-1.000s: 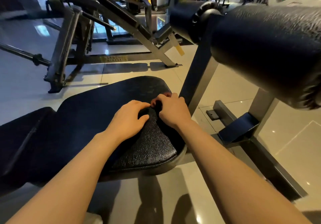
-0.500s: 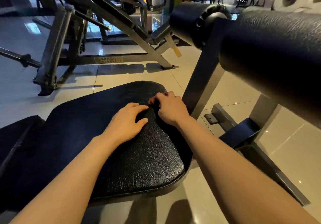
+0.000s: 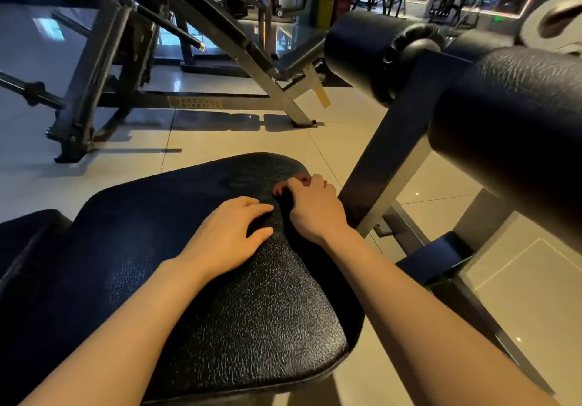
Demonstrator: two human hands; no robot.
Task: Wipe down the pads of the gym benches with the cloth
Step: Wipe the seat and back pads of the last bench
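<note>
A black textured bench pad (image 3: pixel 236 327) fills the lower middle of the view. A dark cloth (image 3: pixel 280 213) lies bunched near its far right edge, hard to tell apart from the pad. My left hand (image 3: pixel 230 235) rests flat on the pad, fingers stretched out onto the cloth's edge. My right hand (image 3: pixel 315 207) has its fingers curled and grips the cloth beside the grey upright post (image 3: pixel 387 160). Two black roller pads (image 3: pixel 510 141) (image 3: pixel 356 50) stick out from that post above and to the right.
A second black pad (image 3: pixel 25 242) adjoins at the left. A grey steel weight machine (image 3: pixel 126 59) stands on the tiled floor behind. The bench's foot bar and base (image 3: pixel 431 257) run along the floor at the right.
Both hands stay at almost the same spot on the pad's far right corner. The view has shifted, so the pad sits lower and closer in frame.
</note>
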